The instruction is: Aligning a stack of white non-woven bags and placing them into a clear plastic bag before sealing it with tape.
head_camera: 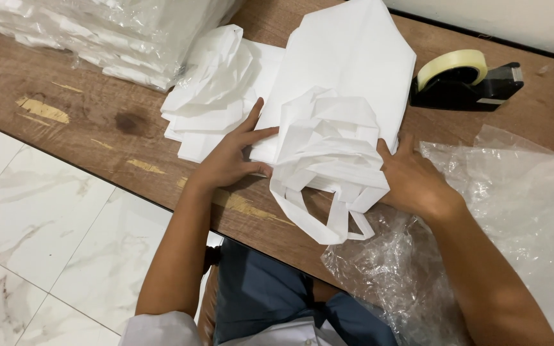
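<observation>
Left of tape dispenser (pixel 466 80): folded white bag stack (pixel 341 96) on table (pixel 97 122). Your left hand (pixel 229 157), right hand (pixel 411 179) press its sides, fingers spread flat. Risk: loose handles (pixel 328 211) overhang edge, snag, unfold stack.

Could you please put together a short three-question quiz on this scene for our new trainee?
1. True or false: both hands rest on the white bag.
2. Which item sits at the far right of the wooden table? A) scissors B) tape dispenser C) stapler
3. What lies under the right hand?

Key: 1 true, the left hand presses its side edge; 2 B; 3 clear plastic wrap.
</observation>
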